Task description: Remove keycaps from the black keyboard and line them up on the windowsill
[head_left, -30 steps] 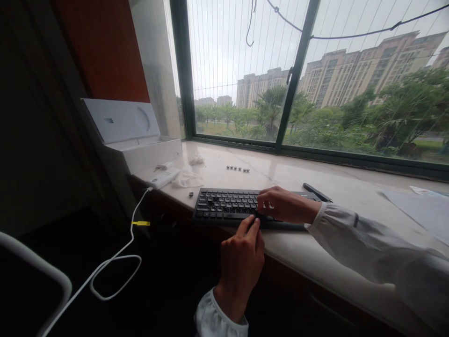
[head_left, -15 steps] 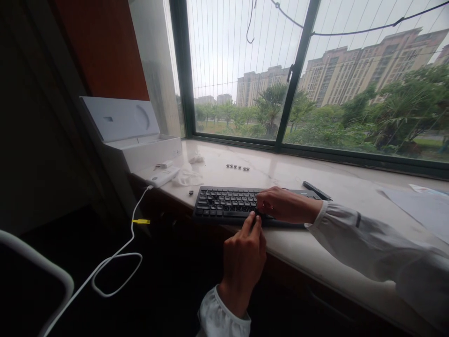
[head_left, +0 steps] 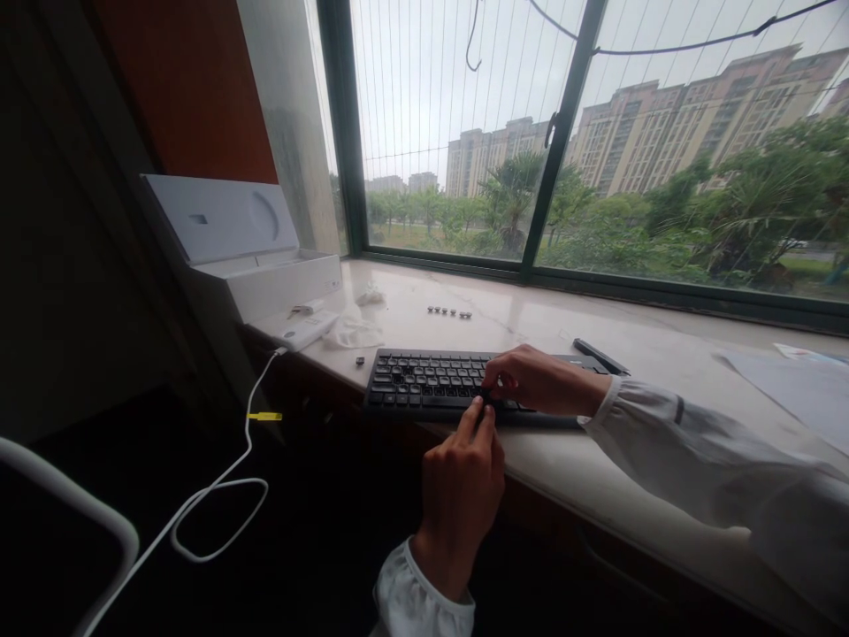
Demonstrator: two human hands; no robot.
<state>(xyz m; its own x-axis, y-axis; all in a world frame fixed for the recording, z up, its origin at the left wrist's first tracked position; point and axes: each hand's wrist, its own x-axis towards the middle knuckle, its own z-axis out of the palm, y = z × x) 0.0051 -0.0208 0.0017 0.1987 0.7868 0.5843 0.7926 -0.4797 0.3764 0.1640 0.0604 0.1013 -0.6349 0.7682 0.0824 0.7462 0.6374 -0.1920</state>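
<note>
A black keyboard (head_left: 391, 400) lies along the front edge of the pale sill. Over its middle bends my right hand (head_left: 534, 380), with thumb and fingers closed in a pinch down at the keys; whatever sits between the fingertips is too small to make out. From the near side reaches my left hand (head_left: 462, 482), two fingers stretched out and touching the keyboard's front edge, close by the right fingertips; its thumb is hidden. Behind the keyboard several small keycaps (head_left: 449, 312) stand in a row. One loose dark keycap (head_left: 360, 361) lies off its left end.
An opened white box (head_left: 285, 281) stands at the left, with a white power strip (head_left: 306, 329) and crumpled clear plastic (head_left: 355, 332) before it. A white cable (head_left: 248, 442) hangs down. A dark stick-like object (head_left: 600, 356) and papers (head_left: 789, 389) lie to the right.
The right hand's fingers have shifted slightly at the same spot on the keys. The left hand stays in place. The view has tilted a little.
</note>
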